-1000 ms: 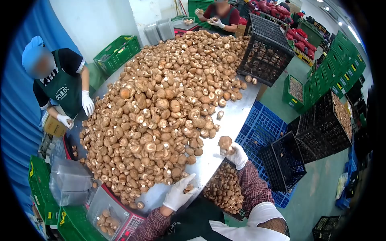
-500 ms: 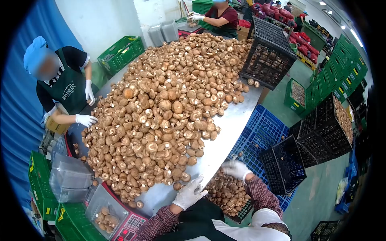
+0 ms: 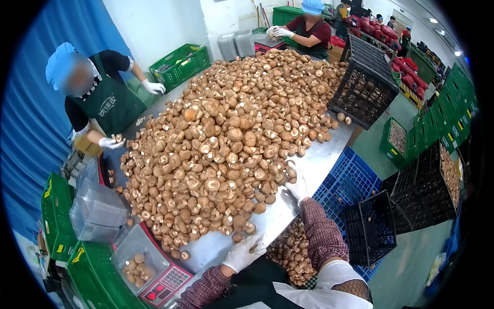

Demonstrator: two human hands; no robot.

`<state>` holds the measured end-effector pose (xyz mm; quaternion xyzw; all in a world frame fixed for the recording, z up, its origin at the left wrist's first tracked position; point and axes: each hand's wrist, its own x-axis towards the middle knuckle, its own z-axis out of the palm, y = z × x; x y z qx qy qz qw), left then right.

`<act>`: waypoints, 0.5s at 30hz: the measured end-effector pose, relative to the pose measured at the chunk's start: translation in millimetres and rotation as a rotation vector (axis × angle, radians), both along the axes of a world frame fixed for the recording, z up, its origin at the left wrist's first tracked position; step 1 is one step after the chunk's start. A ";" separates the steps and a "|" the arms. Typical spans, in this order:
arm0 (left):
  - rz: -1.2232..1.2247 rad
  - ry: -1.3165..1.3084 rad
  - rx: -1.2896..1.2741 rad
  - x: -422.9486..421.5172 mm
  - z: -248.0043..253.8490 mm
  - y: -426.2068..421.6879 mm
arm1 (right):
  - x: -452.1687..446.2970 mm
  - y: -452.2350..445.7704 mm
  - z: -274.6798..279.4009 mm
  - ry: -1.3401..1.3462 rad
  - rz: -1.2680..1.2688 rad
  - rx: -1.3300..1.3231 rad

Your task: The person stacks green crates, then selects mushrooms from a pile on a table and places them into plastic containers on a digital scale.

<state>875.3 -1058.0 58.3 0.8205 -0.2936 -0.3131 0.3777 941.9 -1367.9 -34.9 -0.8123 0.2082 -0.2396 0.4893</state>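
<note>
Shiny metal table [image 3: 321,157] is bearing heaped mushrooms [image 3: 221,139] mid-frame. Right of centre, the right hand [image 3: 297,186] is touching them, its grip unclear; at lower centre, the left hand [image 3: 244,252] is holding its fingers apart.

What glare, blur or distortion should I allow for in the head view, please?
In the head view, lens distortion bows the curtain and leaves black corners; glare whitens the bare table beside the mushrooms; a blurred patch hides the nearer co-worker's face; the scale's display glows red, too small to read confidently.
</note>
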 end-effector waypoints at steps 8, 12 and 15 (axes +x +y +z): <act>0.046 0.229 -0.242 -2.5 -11.7 -15.1 | -64.7 36.2 22.4 -0.318 0.440 1.566; 0.151 0.597 -0.461 12.3 -9.8 -15.8 | -77.7 92.2 81.8 -0.354 0.538 1.587; 0.502 1.206 -0.597 18.0 33.0 -16.5 | -77.1 128.6 97.4 -0.278 0.480 1.440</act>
